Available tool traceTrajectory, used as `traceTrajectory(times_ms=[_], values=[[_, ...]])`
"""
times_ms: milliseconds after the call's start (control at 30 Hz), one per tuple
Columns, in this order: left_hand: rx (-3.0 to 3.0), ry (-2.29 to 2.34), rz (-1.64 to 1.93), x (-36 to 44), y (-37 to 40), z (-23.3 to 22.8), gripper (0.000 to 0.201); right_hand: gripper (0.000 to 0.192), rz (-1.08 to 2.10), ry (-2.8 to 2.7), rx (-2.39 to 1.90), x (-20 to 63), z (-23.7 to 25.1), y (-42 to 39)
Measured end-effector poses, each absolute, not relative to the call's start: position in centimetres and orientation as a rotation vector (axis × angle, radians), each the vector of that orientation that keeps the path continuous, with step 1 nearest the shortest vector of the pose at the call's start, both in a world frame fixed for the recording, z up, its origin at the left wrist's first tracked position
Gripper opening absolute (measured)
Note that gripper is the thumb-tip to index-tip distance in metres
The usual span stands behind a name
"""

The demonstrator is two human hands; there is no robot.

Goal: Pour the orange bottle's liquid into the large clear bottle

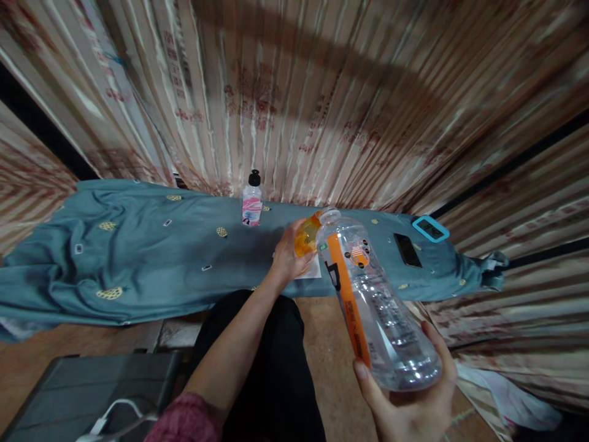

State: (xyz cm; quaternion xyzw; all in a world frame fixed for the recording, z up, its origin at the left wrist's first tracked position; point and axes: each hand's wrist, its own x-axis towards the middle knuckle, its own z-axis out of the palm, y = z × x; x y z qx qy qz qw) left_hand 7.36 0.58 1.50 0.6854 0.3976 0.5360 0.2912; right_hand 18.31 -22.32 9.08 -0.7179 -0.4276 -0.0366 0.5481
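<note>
Over the cloth (pixel 151 261), the left hand (pixel 288 253) is gripping an amber container (pixel 307 236), its fingers hiding much of the shape. Before the cloth's front edge, the right hand (pixel 414 399) is gripping the big bottle (pixel 386 307) by its base, the lower border cutting off the wrist. The big bottle is slanting across that edge, its mouth lying at the amber container, any contact being hard to make out. On the cloth, a white sheet (pixel 313 270) is showing only partly. A small bottle (pixel 251 205) is standing along the cloth's back edge; a phone (pixel 407 250) and a clock (pixel 430 229) are resting toward its right end.
</note>
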Motion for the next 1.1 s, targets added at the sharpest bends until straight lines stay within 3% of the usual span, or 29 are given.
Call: traceTrajectory(times_ms=[1100], values=[[1.771, 1.049, 1.404, 7.37, 0.34, 1.93, 0.072, 0.112, -0.039, -0.992, -1.673, 18.25, 8.88, -22.38]])
